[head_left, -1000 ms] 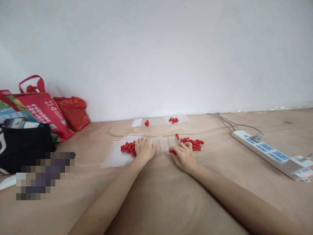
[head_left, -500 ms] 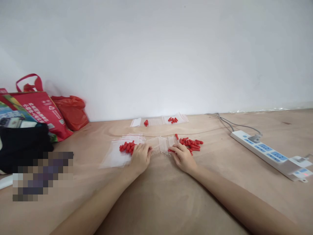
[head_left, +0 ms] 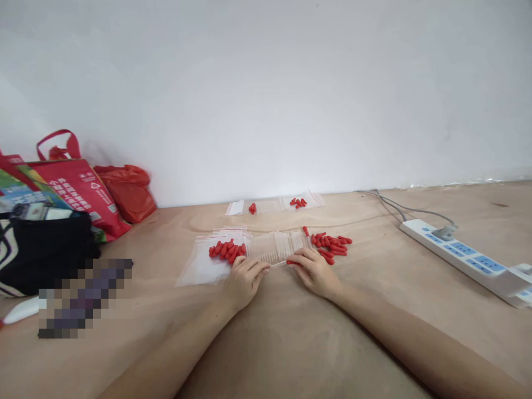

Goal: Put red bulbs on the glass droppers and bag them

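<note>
Between the fingertips of my left hand (head_left: 245, 282) is one end of a thin clear dropper tube (head_left: 278, 264), low over the table. My right hand (head_left: 316, 273) pinches a red rubber dropper bulb (head_left: 290, 262) at the tube's other end; whether the tube sits inside the bulb is too small to tell. Just beyond my hands lies a row of clear tubes (head_left: 274, 245). Red bulbs (head_left: 228, 251) are heaped on clear zip bags (head_left: 195, 269) by my left hand. More loose bulbs (head_left: 330, 243) lie beyond my right hand, and one bulb (head_left: 306, 230) stands out at the row's right end.
Near the wall lie a small bag (head_left: 235, 208), further tubes (head_left: 269, 206) and red bulbs (head_left: 298, 203). A white power strip (head_left: 461, 257) with grey cables is at the right. Red shopping bags (head_left: 85, 188) and a black bag (head_left: 50, 249) stand at the left.
My left hand has come away from the tube row toward me, with a tube now in its fingers. My right hand has stayed nearly in place, its bulb now at the tube's end.
</note>
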